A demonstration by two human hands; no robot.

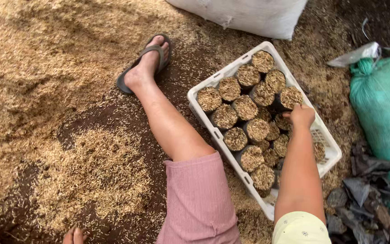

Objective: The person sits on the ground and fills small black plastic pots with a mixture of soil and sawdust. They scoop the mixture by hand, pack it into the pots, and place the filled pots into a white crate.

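On husk-strewn ground, one white crate (pixel 205 118) holds perhaps twenty filled pots; right hand (pixel 301 115) fingers grip one pot (pixel 290 96).

Materials and surfaces around the seedling crate

A white moulded plastic crate (pixel 204 118), smooth and matt with slotted walls, is filled with black plastic grow bags (pixel 244 107) topped by dry, rough rice husk. The ground (pixel 46 68) is covered with the same coarse, straw-coloured husk over dark crumbly soil. A woven green sack (pixel 384 113) (fine ribbed weave) and a woven white sack (pixel 253 16) are seen, with limp black plastic bags (pixel 362 199), a rubbery matt sandal (pixel 159 54), and ribbed pink cloth shorts (pixel 199 199).
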